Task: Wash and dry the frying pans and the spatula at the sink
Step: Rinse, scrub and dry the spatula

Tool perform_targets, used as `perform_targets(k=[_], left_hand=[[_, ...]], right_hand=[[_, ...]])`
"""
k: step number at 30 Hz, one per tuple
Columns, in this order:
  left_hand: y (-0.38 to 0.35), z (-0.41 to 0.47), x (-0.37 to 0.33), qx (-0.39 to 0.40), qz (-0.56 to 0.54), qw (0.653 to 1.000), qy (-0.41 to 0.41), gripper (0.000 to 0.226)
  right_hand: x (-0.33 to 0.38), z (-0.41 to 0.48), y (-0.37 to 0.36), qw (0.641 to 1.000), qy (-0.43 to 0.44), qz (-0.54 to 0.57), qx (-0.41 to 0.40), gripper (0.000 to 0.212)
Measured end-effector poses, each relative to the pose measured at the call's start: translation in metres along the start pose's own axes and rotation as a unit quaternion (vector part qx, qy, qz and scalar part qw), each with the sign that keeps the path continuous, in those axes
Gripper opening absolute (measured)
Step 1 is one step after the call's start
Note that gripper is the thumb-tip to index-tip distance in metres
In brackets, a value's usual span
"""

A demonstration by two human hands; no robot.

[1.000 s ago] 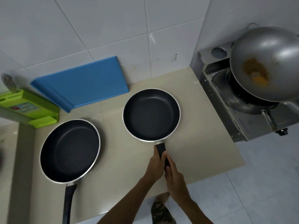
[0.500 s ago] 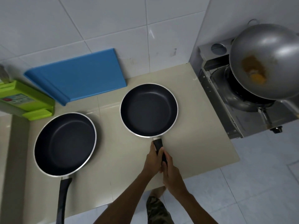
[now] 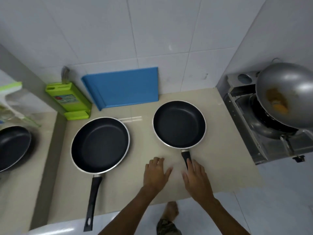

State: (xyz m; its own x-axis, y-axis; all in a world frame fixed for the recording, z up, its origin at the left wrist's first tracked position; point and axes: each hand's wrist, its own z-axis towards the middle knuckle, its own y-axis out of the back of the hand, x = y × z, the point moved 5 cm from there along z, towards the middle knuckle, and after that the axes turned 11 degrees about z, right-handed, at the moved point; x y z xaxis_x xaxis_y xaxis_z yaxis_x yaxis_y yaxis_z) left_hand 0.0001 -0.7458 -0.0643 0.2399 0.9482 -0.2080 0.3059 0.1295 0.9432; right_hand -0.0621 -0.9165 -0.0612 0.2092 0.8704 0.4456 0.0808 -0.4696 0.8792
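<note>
Two black frying pans with silver rims lie on the beige counter. The smaller pan is right of centre, its short black handle pointing toward me. The larger pan is to its left, with a long black handle reaching the counter's front edge. A third black pan shows at the far left edge. My left hand hovers open, fingers spread, left of the small pan's handle. My right hand is open over that handle, fingers straight, covering its end. No spatula is in view.
A blue cutting board leans on the tiled wall behind the pans. A green knife block stands to its left. At the right, a grey wok with orange residue sits on a steel gas stove. Pale floor tiles lie below.
Both hands have let go of the small pan's handle and opened; the left hand moved left. The view swung left, bringing the third pan into sight.
</note>
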Motion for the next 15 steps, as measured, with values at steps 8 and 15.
perform_targets(k=[8,15], left_hand=[[0.071,-0.093,0.157,-0.174,0.058,0.983,0.013,0.064],[0.136,-0.219,0.387,-0.220,0.096,0.957,0.161,0.061]], right_hand=[[0.195,-0.024,-0.038,0.986,0.136,-0.088,0.023,0.071],[0.425,-0.069,-0.116,0.961,0.269,-0.065,0.016,0.058]])
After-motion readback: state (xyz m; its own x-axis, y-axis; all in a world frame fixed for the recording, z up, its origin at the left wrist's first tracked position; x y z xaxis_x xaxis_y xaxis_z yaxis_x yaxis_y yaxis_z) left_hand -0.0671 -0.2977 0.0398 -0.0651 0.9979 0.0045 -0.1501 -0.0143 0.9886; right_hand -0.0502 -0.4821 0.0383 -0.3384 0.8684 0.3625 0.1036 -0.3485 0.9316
